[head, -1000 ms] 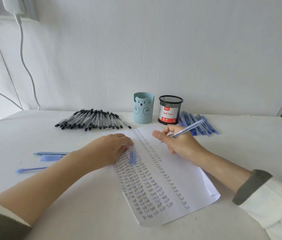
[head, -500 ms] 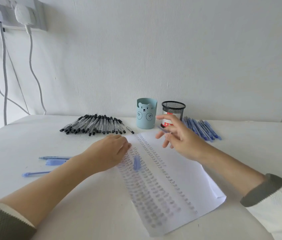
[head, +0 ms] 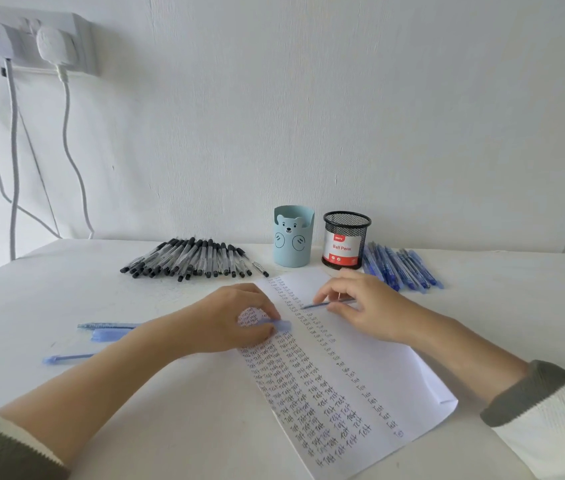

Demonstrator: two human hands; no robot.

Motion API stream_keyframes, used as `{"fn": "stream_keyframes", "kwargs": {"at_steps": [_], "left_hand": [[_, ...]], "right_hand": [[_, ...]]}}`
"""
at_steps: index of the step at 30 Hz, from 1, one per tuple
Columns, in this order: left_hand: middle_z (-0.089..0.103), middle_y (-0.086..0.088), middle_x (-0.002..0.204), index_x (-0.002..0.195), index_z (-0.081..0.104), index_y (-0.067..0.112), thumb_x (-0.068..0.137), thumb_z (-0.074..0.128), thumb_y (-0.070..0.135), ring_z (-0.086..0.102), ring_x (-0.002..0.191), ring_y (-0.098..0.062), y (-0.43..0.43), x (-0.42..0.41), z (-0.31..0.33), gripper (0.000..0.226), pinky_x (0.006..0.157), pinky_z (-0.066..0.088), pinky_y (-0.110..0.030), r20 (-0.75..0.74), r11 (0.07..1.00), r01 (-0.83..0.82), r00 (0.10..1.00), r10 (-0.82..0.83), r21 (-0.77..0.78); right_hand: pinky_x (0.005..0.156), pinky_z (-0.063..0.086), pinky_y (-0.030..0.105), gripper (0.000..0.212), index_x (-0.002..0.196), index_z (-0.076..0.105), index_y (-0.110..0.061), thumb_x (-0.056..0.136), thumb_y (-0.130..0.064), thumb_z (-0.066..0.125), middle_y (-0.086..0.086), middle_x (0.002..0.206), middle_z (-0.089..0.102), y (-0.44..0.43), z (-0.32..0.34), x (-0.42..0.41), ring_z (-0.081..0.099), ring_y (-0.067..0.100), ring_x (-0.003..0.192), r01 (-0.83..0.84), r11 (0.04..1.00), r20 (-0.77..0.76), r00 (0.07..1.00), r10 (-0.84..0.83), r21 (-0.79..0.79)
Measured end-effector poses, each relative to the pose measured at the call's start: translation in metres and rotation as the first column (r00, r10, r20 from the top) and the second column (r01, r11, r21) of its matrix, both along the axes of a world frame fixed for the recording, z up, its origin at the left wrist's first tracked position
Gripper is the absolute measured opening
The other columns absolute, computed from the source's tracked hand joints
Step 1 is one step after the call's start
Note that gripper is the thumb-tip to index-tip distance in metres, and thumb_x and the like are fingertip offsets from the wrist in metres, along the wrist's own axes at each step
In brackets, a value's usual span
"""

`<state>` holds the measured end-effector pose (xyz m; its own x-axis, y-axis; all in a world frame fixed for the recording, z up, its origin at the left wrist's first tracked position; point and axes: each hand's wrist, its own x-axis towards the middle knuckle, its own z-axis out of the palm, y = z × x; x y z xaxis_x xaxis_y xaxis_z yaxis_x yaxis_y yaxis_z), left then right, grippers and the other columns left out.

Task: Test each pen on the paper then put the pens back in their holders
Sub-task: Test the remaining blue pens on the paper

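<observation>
A white paper covered in rows of "Test" lies in front of me. My right hand pinches a thin blue pen low over the paper's upper part, its tip pointing left. My left hand rests on the paper's left edge, its fingertips closed on a light blue pen cap. At the back stand a blue bear holder and a black mesh holder. Black pens lie piled to their left and blue pens to their right.
Left of my left forearm, loose blue pen parts lie on the white table: a pen, a cap and another piece. White cables hang from a wall socket at far left.
My right hand lifted toward the mesh holder, then came back down with the pen held flat over the paper. My left fingers closed on the blue cap. The view tilted up.
</observation>
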<state>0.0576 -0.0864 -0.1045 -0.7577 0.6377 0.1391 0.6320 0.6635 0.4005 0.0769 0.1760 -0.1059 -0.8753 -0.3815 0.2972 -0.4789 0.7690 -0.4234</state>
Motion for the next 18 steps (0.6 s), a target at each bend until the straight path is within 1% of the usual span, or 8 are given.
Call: {"fn": "stream_keyframes", "kwargs": {"at_steps": [2,3,5,6,7,9,13,18], "left_hand": [[0.045,0.021,0.132,0.133,0.051,0.035,0.071,0.066,0.068,0.044,0.119,0.002,-0.004,0.001,0.004,0.072,0.103,0.035,-0.021,0.073,0.995,-0.046,0.996,0.053,-0.091],[0.038,0.021,0.14,0.141,0.042,0.035,0.062,0.064,0.076,0.037,0.128,-0.001,-0.007,0.001,0.005,0.091,0.11,0.03,-0.025,0.107,0.987,-0.072,0.99,0.088,-0.142],[0.024,0.019,0.152,0.15,0.028,0.034,0.047,0.057,0.091,0.022,0.141,-0.004,-0.013,-0.001,0.005,0.121,0.119,0.019,-0.03,0.134,0.969,-0.102,0.982,0.134,-0.225],[0.019,0.019,0.155,0.151,0.025,0.033,0.041,0.053,0.096,0.017,0.144,-0.004,-0.015,-0.002,0.005,0.129,0.12,0.016,-0.031,0.144,0.963,-0.108,0.979,0.146,-0.247],[0.016,0.02,0.157,0.152,0.023,0.033,0.039,0.051,0.098,0.014,0.144,-0.003,-0.016,-0.002,0.005,0.133,0.121,0.014,-0.032,0.157,0.96,-0.109,0.976,0.152,-0.256],[0.013,0.022,0.157,0.152,0.022,0.035,0.042,0.053,0.096,0.011,0.145,-0.002,-0.016,-0.002,0.005,0.13,0.121,0.012,-0.032,0.17,0.959,-0.118,0.971,0.165,-0.258],[0.012,0.022,0.157,0.152,0.021,0.037,0.044,0.053,0.094,0.009,0.145,-0.002,-0.015,0.0,0.005,0.126,0.121,0.01,-0.033,0.167,0.953,-0.127,0.97,0.178,-0.276],[0.011,0.026,0.157,0.151,0.02,0.039,0.047,0.057,0.093,0.01,0.145,-0.001,-0.016,-0.002,0.004,0.123,0.121,0.012,-0.034,0.173,0.955,-0.137,0.967,0.187,-0.264]], "right_hand": [[0.09,0.045,0.022,0.02,0.103,0.071,-0.028,0.094,-0.014,0.062,-0.004,0.098,0.058,-0.002,0.001,0.003,0.057,0.005,0.094,-0.004,0.998,0.038,0.999,0.002,0.058],[0.09,0.046,0.025,0.019,0.103,0.072,-0.03,0.093,-0.017,0.062,-0.006,0.098,0.059,-0.004,0.002,0.005,0.058,0.006,0.093,0.003,0.996,0.055,0.998,-0.008,0.087],[0.087,0.046,0.023,0.019,0.102,0.072,-0.034,0.093,-0.021,0.062,-0.01,0.097,0.062,-0.006,0.006,0.009,0.058,0.005,0.091,0.017,0.991,0.088,0.996,-0.028,0.131],[0.086,0.045,0.02,0.019,0.101,0.072,-0.035,0.092,-0.022,0.062,-0.011,0.097,0.062,-0.007,0.007,0.011,0.057,0.004,0.09,0.016,0.99,0.104,0.994,-0.031,0.138],[0.084,0.044,0.017,0.019,0.1,0.072,-0.036,0.092,-0.022,0.062,-0.012,0.097,0.062,-0.008,0.009,0.012,0.056,0.002,0.09,0.01,0.99,0.117,0.993,-0.026,0.137],[0.083,0.044,0.016,0.019,0.1,0.071,-0.036,0.093,-0.021,0.061,-0.012,0.098,0.061,-0.011,0.009,0.014,0.055,0.002,0.089,-0.007,0.993,0.144,0.99,-0.01,0.118],[0.087,0.048,0.026,0.019,0.105,0.07,-0.032,0.095,-0.019,0.06,-0.009,0.1,0.059,-0.018,0.005,0.014,0.057,0.008,0.09,-0.012,0.995,0.153,0.988,-0.004,0.103],[0.088,0.048,0.03,0.02,0.105,0.068,-0.035,0.096,-0.02,0.057,-0.013,0.099,0.056,-0.018,0.004,0.012,0.057,0.008,0.089,0.001,0.989,0.136,0.991,-0.022,0.151]]}}
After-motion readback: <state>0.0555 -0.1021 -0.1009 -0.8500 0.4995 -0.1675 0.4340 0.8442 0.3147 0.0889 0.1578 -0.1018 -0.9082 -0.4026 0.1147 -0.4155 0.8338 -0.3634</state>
